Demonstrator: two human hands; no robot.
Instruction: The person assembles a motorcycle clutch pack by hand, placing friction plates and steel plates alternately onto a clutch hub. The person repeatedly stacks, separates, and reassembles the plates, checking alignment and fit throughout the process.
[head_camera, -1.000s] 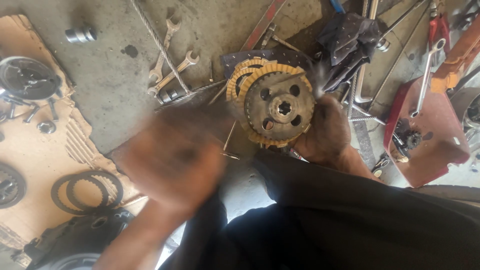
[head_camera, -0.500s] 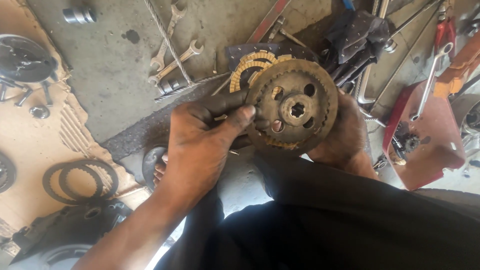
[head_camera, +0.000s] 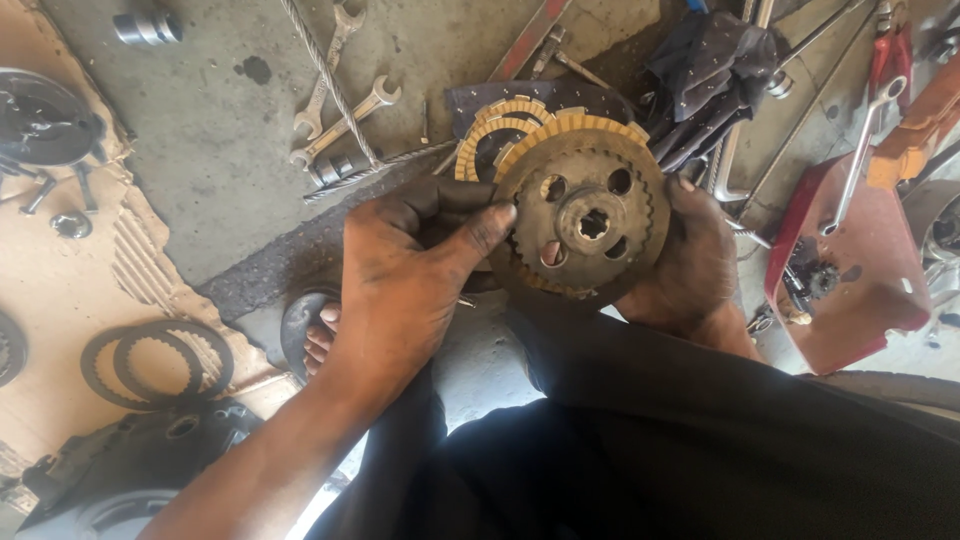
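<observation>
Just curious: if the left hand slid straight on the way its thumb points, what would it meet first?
Almost at once, the left hand would meet the round metal clutch hub; its thumb already rests on the rim.

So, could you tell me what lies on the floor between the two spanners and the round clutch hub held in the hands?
In the head view, a twisted steel cable crosses between the spanners and the clutch hub, with toothed friction plates behind the hub.
</observation>
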